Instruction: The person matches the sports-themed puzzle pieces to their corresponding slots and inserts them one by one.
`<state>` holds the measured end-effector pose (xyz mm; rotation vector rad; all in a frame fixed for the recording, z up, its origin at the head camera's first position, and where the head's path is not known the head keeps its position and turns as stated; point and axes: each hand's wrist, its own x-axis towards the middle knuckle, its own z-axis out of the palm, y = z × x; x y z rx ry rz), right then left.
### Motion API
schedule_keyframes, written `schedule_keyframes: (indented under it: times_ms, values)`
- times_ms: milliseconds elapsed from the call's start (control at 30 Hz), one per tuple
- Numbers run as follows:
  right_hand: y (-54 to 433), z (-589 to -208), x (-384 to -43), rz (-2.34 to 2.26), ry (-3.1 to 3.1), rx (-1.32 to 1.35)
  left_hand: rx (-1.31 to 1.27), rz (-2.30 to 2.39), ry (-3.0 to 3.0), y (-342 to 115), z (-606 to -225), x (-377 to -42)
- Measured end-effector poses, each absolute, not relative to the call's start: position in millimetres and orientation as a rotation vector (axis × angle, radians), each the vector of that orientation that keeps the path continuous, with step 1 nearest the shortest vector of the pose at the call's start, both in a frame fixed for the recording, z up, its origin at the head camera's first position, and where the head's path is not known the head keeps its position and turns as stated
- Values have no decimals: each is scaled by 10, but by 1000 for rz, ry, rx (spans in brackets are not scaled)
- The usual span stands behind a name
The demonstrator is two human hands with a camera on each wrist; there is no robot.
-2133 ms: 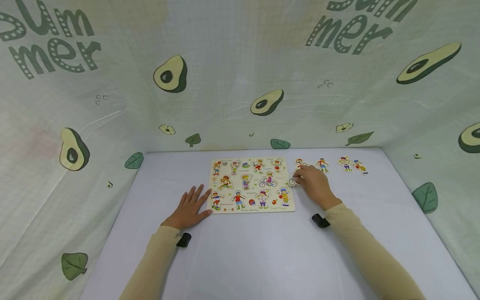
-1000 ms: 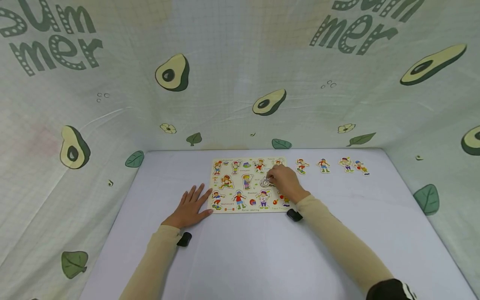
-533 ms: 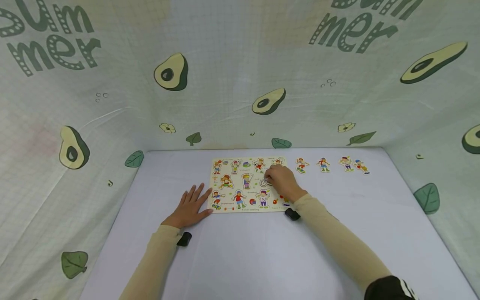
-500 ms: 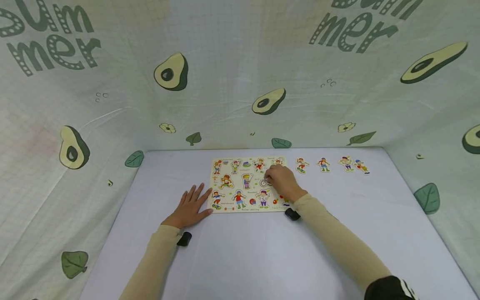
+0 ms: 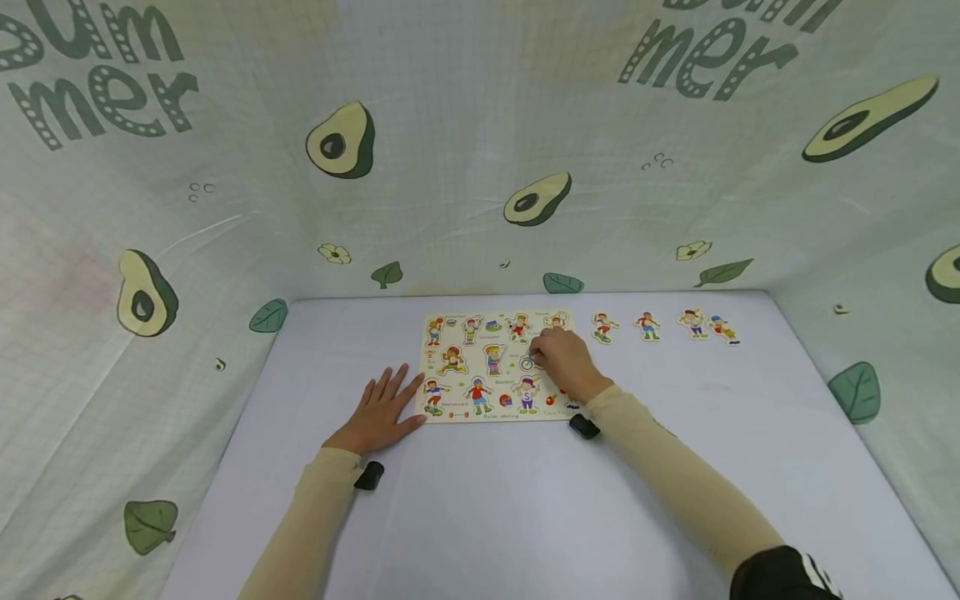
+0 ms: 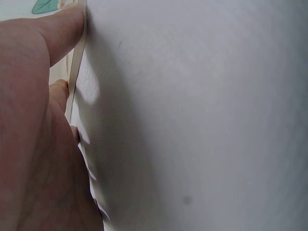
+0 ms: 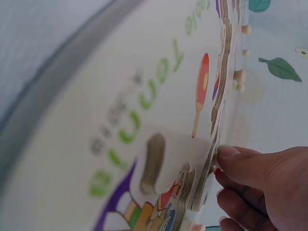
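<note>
On the table lies a cream puzzle board [image 5: 472, 368] with printed sports figures. My right hand [image 5: 566, 362] is over its right part, with thumb and fingers pinching the bicycle puzzle piece [image 5: 527, 363]; one wheel shows and the rest is under the hand. In the right wrist view, the thumb and index fingertip of that right hand [image 7: 274, 183] meet at the board's surface, close to a thick piece edge. My left hand [image 5: 378, 412] lies flat with fingers spread, thumb and fingertips touching the board's left edge; the left wrist view shows the thumb [image 6: 67, 31] on that edge.
Right of the board lie several loose figure pieces: a skateboarder [image 5: 603, 328], a boy in a red shirt [image 5: 647, 327], a figure in a cap [image 5: 693, 324] and a tilted boy [image 5: 724, 330]. A patterned cloth [image 5: 450, 242] rises behind the white table [image 5: 480, 500].
My right hand has carried the bicycle piece from beside the board's right edge leftward onto the board, and has stayed there for the last second. My left hand has not moved.
</note>
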<state>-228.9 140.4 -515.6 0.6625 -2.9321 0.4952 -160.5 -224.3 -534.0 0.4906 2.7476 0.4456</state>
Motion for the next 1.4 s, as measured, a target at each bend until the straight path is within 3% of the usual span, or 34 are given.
schedule_keyframes:
  times_ms: [933,1400]
  values:
    - [1412,-5142,-2234,541,-2955,655,484,455,2739,-2226,-5300,-1587]
    - [1754,-5185,-2168,650,-2935,621,476,455,2735,-2223,-5311,-1582]
